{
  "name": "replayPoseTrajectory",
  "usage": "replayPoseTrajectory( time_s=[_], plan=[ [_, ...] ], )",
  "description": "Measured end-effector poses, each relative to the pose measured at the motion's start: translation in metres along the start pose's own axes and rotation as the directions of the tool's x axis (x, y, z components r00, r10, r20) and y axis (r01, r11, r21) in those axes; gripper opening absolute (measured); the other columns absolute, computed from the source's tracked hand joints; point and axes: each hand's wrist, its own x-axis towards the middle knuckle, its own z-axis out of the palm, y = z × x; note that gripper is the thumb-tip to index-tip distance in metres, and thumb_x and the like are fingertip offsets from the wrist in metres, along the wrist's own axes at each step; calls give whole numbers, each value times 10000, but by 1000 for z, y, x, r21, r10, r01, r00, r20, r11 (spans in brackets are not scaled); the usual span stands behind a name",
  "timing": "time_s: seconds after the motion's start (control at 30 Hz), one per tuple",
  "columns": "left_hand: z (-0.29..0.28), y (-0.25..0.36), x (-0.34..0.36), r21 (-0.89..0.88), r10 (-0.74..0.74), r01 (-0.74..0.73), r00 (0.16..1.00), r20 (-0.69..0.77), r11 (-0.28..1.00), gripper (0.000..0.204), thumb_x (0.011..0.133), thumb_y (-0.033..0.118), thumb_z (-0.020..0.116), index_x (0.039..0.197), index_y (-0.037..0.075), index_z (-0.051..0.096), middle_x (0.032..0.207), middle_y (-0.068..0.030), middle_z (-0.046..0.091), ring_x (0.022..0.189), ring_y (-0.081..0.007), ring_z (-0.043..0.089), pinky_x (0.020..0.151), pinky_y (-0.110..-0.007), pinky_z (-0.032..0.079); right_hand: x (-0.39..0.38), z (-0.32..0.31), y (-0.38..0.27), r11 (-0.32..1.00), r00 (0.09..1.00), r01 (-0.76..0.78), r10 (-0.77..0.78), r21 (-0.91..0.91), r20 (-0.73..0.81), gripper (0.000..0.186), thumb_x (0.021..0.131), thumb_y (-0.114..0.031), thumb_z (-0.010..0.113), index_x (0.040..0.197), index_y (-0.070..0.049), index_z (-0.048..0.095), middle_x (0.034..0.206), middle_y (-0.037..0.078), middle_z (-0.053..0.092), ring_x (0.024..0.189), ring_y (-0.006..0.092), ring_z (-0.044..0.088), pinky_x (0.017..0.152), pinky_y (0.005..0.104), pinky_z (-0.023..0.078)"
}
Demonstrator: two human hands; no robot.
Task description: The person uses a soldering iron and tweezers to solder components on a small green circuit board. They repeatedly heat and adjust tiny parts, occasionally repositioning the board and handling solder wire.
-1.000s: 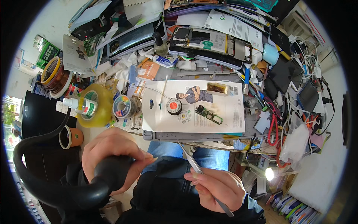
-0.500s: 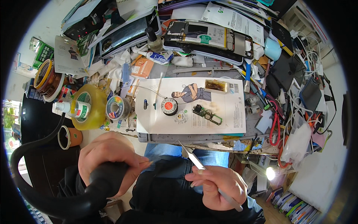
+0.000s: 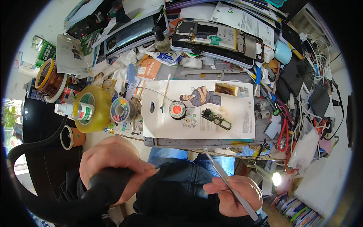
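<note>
My left hand (image 3: pixel 115 160) is closed in front of the bench, with thumb and forefinger pressed together. The thick end of a black flexible hose (image 3: pixel 107 185) covers its lower part, and whether the hand grips it is hidden. Silver tweezers (image 3: pixel 230 181) rest in the closed fingers of my right hand (image 3: pixel 240 195), their points up near the bench edge. Beyond both hands, a small green circuit board (image 3: pixel 216 119) lies on a white printed card (image 3: pixel 166 126). Beside the board are a round dial-like disc (image 3: pixel 177 110) with a red centre and a small box of brown residue (image 3: pixel 226 90).
At the left stand a solder wire spool (image 3: pixel 123 110), a roll of yellow tape (image 3: pixel 100 119) and a spray bottle (image 3: pixel 77 110). An opened phone (image 3: pixel 219 39) lies at the back. Tools and tangled cables crowd the right, above a lit lamp (image 3: pixel 276 178).
My right hand has moved right and slightly down, and the tweezers lean more steeply. The left hand has barely moved. The bench view has shifted slightly to the right.
</note>
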Motion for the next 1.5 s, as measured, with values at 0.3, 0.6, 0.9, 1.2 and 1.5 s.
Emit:
replayPoseTrajectory(
  time_s=[0.3,0.6,0.9,1.2,1.5],
  plan=[
    [-6,5,-1,23,-5,3,995,95,1000,371,695,-58,888,844,104,589,783,-78,760,734,-191,679,685,-323,526,19,7,-11,959,965,237,-215,-153,147,337,765,74,819,1086,45,722,930,199,732,670,293,724,564,344,583],
    [-6,0,1,53,66,-71,993,95,996,356,645,-46,899,816,105,625,758,-65,768,688,-169,654,653,-302,509,13,17,3,939,958,283,-265,-197,112,303,757,66,840,1045,42,746,942,189,741,685,281,736,579,327,590],
    [-9,6,1,45,30,-36,992,121,998,384,676,-41,906,865,124,616,805,-54,778,749,-158,664,697,-299,518,14,24,9,931,956,292,-280,-219,86,344,756,68,847,1084,35,751,945,182,748,709,278,744,601,316,597],
    [-13,5,0,40,53,-60,986,156,997,400,675,-41,918,883,121,617,818,-48,769,782,-168,698,710,-298,557,17,23,4,950,968,240,-220,-200,118,331,783,68,826,1105,22,762,980,177,748,739,271,749,619,314,597],
    [-18,3,-5,52,94,-100,990,107,994,485,631,70,980,987,48,651,873,-102,780,741,-231,723,679,-338,572,19,17,-6,950,981,178,-151,-257,123,317,790,40,833,1101,5,777,990,161,749,739,262,741,631,315,589]
  ],
)
